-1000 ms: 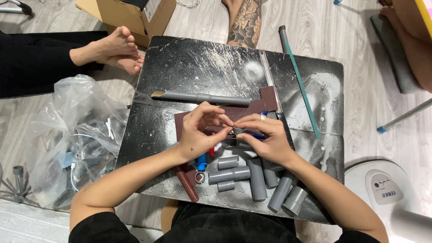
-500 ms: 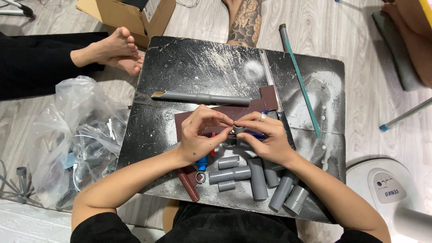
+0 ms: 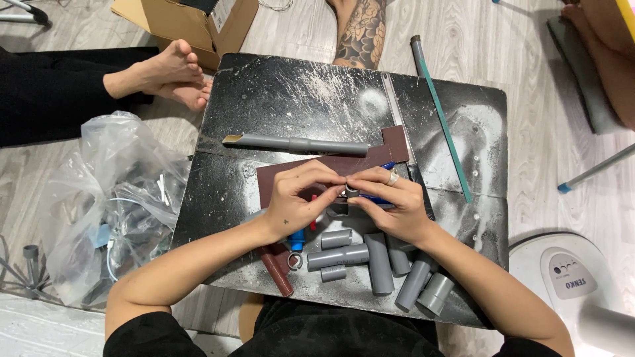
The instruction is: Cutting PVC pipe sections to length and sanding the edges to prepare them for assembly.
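Note:
My left hand (image 3: 301,195) and my right hand (image 3: 390,201) meet over the middle of a scratched black board (image 3: 278,99). Together their fingertips pinch a small grey pipe ring (image 3: 351,192). A brown sheet of sandpaper (image 3: 377,155) lies under and behind the hands. Below my hands lie several short grey pipe pieces (image 3: 380,263). A rolled brown sandpaper strip (image 3: 276,268) and a small metal ring (image 3: 294,261) rest by my left wrist. Blue and red tool parts show between the hands, mostly hidden.
A long grey pipe (image 3: 297,143) with a cut end lies across the board. A long thin green-edged bar (image 3: 442,116) slants at the right. A clear plastic bag (image 3: 112,205) of parts sits left. Another person's bare feet (image 3: 169,73), a cardboard box (image 3: 192,23) and a white appliance (image 3: 569,284) surround the board.
My fingertips have shifted slightly on the small ring; the hands stay in the same place over the board.

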